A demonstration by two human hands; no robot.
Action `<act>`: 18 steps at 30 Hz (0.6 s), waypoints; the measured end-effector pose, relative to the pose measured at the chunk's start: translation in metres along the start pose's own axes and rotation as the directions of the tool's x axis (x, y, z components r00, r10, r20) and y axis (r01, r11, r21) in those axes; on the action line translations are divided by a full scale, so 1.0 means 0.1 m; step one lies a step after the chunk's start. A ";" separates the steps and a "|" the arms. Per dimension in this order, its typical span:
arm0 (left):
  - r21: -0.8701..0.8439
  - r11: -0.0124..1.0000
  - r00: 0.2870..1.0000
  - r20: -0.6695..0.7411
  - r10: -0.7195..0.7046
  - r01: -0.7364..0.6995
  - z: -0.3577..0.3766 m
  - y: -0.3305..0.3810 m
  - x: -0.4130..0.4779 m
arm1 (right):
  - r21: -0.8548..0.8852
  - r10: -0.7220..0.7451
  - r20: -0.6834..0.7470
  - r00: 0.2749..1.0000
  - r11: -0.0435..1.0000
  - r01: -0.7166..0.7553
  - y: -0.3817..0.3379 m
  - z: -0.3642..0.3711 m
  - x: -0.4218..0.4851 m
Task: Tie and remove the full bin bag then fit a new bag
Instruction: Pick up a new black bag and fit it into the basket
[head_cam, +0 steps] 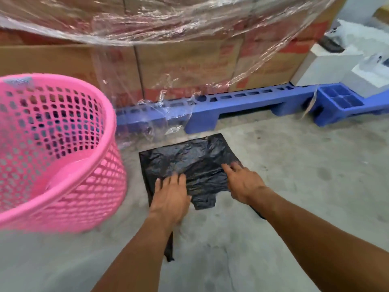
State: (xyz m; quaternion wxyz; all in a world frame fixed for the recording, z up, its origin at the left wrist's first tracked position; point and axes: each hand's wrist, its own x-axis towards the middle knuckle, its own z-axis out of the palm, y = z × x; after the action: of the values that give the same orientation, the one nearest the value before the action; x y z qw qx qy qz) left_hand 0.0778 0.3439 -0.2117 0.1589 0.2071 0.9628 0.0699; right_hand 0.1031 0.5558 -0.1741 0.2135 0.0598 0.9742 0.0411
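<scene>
A flat black bin bag point(189, 159) lies spread on the grey concrete floor. My left hand point(169, 194) rests palm down on its near left part, fingers apart. On the bag's near right edge my right hand point(244, 182) presses flat, fingers spread as well. A strip of the bag point(169, 249) trails back under my left wrist. The pink lattice bin point(63, 157) stands to the left, tilted a little, with no bag over its rim; its inside is blurred.
A blue plastic pallet point(210, 108) runs across behind the bag, loaded with cardboard boxes point(189, 64) under loose clear wrap point(160, 24). White boxes point(336, 66) sit at the far right. Bare concrete floor point(305, 165) lies to the right.
</scene>
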 end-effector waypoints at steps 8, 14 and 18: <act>-0.097 0.979 0.983 0.012 -0.182 0.182 0.62 -0.11 0.11 | -0.056 -0.047 0.059 0.997 0.997 0.050 -0.06 0.71 0.50; -0.167 0.924 0.937 0.121 -0.328 0.345 0.68 -0.16 0.26 | 0.069 -0.130 0.099 0.986 0.990 0.124 0.06 0.94 0.72; -0.114 0.914 0.915 0.163 -0.369 0.388 0.77 -0.10 0.21 | 0.044 -0.158 0.005 0.987 0.986 0.158 0.05 0.98 0.66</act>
State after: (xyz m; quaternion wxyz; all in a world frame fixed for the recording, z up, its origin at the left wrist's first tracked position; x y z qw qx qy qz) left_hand 0.0823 0.3490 -0.2922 0.2500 0.0088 0.9638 0.0926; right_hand 0.0850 0.5746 -0.2896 0.2187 -0.0130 0.9757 0.0026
